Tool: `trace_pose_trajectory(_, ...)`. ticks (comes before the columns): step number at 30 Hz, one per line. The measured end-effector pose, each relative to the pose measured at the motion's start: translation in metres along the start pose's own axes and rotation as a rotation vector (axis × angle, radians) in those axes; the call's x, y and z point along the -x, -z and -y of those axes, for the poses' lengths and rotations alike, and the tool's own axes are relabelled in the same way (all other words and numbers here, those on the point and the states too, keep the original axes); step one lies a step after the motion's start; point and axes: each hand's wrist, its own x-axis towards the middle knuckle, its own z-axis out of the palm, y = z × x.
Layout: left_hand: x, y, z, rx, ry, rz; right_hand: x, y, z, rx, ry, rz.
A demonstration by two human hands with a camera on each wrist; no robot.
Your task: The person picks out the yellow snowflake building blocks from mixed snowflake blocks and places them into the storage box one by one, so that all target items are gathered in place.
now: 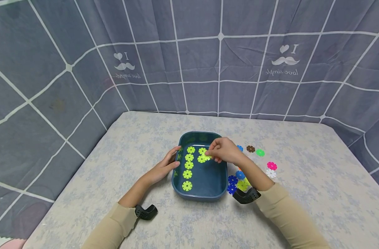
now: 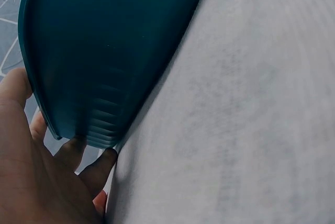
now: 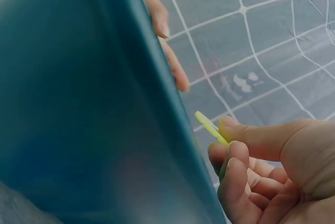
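My right hand pinches a yellow-green notched plastic disc between thumb and fingertips, over the upper right of the dark teal bin. In the right wrist view the disc stands nearly edge-on, above the bin's rim. On the bin's floor, several matching discs form a column along the left side. Beside their upper end lie more yellow-green discs, partly overlapped by my held one. My left hand rests against the bin's left side, fingers spread along the outer wall, as the left wrist view shows.
Right of the bin, loose discs lie on the pale patterned table: dark blue, yellow-green, brown, green, pink and white. My right forearm passes over some. A grey-blue checked curtain closes off the back.
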Motion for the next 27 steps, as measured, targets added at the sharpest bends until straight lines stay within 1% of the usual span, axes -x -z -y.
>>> trace_pose_trajectory(4, 0.000, 0.000, 0.000, 0.001, -0.001, -0.002, -0.001, -0.008, 0.002, 0.013, 0.024, 0.010)
trace_pose_trajectory(8, 0.000, -0.001, 0.000, 0.002, 0.003, -0.003, -0.003, -0.014, 0.004, 0.042, 0.022, 0.009)
trace_pose_trajectory(15, -0.001, 0.000, 0.001, -0.001, 0.003, -0.006, -0.007, -0.025, 0.002, 0.139, 0.010, -0.010)
trace_pose_trajectory(18, -0.001, 0.000, 0.001, -0.001, 0.003, -0.007, -0.008, -0.031, 0.003, 0.209, 0.032, -0.012)
trace_pose_trajectory(23, -0.001, 0.000, 0.001, 0.002, 0.006, -0.004, -0.009, -0.039, 0.002, 0.380, 0.055, -0.020)
trace_pose_trajectory(27, -0.001, 0.000, 0.001, 0.003, 0.008, -0.004, -0.010, -0.043, 0.002, 0.486, 0.062, 0.004)
